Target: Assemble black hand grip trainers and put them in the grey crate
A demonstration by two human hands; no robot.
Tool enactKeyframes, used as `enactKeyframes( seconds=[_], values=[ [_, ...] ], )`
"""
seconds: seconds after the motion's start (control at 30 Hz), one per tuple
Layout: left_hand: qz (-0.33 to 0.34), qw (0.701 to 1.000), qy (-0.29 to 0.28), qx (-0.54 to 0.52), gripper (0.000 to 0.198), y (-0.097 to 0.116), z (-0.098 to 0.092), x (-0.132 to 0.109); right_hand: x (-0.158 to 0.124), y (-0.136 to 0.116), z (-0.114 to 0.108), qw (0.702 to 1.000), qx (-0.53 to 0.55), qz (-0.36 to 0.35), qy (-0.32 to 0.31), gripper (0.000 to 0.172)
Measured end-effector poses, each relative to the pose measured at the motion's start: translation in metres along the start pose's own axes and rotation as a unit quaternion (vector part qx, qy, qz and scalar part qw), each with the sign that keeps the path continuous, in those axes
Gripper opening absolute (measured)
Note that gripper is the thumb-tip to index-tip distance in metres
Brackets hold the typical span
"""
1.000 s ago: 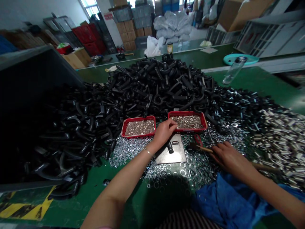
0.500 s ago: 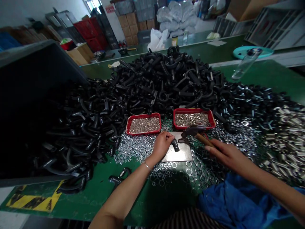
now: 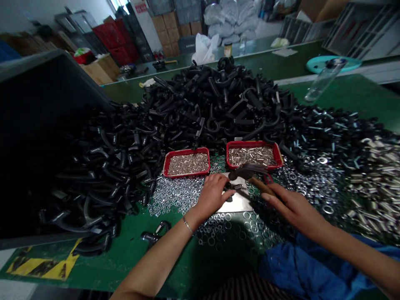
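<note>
Overall, a green workbench (image 3: 93,266) carries a big heap of curved black parts (image 3: 200,100) beside a dark bin (image 3: 46,125). Loose steel washers (image 3: 175,200) lie spread in front of the heap, near two red trays (image 3: 186,175) of small metal pieces. Between the trays and the person sits a steel plate (image 3: 239,204). The right hand (image 3: 295,210) wraps its fingers round the wooden handle of a hammer (image 3: 246,171), whose head hangs just above the plate. The left hand (image 3: 212,193) curls beside a small dark fitting (image 3: 229,186) on the plate; whether it pinches the fitting cannot be told.
</note>
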State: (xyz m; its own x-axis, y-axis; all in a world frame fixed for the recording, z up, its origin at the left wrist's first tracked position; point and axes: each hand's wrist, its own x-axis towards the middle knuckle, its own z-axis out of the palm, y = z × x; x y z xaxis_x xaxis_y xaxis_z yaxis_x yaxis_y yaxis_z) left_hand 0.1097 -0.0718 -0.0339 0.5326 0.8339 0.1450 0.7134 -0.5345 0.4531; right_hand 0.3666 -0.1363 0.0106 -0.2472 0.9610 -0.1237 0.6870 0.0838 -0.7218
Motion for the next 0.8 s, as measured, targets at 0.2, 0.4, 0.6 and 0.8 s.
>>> enactKeyframes(
  seconds=[0.2, 0.4, 0.6, 0.8],
  values=[
    [-0.044, 0.997, -0.013, -0.057, 0.1, 0.002, 0.006, -0.02, -0.002, -0.013, 0.003, 0.998, -0.019, -0.054, 0.016, 0.029],
    [-0.061, 0.993, -0.013, -0.096, 0.115, -0.002, 0.014, -0.019, 0.004, 0.002, 0.014, 0.993, -0.104, -0.044, 0.025, 0.032],
    [-0.071, 0.993, -0.006, -0.092, 0.114, 0.0, 0.014, -0.019, 0.013, -0.003, 0.016, 0.994, -0.096, -0.015, -0.043, 0.035],
    [-0.077, 0.992, 0.01, -0.097, 0.113, 0.0, 0.017, -0.02, 0.017, 0.022, 0.028, 0.994, -0.088, 0.035, -0.056, 0.039]
  ],
)
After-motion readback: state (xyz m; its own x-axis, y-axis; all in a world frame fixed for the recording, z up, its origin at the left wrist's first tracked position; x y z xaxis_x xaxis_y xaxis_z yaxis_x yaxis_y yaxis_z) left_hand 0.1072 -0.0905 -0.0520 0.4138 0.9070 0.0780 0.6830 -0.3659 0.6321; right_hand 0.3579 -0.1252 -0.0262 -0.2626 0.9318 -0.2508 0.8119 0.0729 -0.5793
